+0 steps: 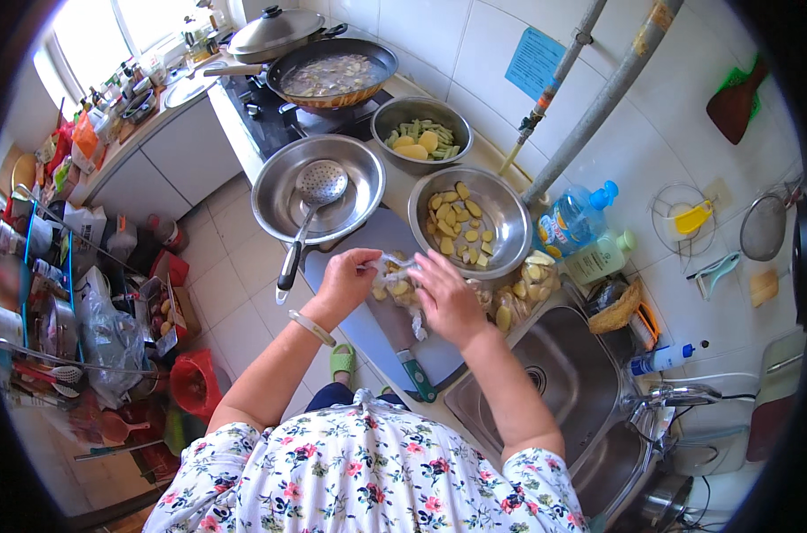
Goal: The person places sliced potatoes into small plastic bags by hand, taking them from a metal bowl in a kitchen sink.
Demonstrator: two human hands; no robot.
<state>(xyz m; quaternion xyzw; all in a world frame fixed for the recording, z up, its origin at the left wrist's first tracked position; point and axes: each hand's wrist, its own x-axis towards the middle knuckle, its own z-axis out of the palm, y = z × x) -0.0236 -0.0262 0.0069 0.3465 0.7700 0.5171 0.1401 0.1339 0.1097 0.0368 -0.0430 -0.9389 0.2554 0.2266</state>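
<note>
My left hand [347, 283] pinches the mouth of a clear plastic bag [398, 261] that holds ginger slices [398, 289]. At the bag's other side is my right hand [449, 298], its fingertips on the plastic. The bag is over a grey-blue cutting board [367, 333]. A knife with a green handle [417, 376] lies on the board, its blade partly under the bag. Just beyond my hands, a steel bowl [520, 220] contains more ginger slices [451, 216]. Filled plastic bags of ginger [537, 278] sit by the bowl, on the right.
A steel basin [267, 206] holds a skimmer [321, 182], its handle overhanging the rim. Behind stands a bowl [467, 143] of green beans and peeled potatoes. A wok [387, 63] with food in liquid sits on the stove. The sink [557, 393] is at right, near a soap bottle [570, 220].
</note>
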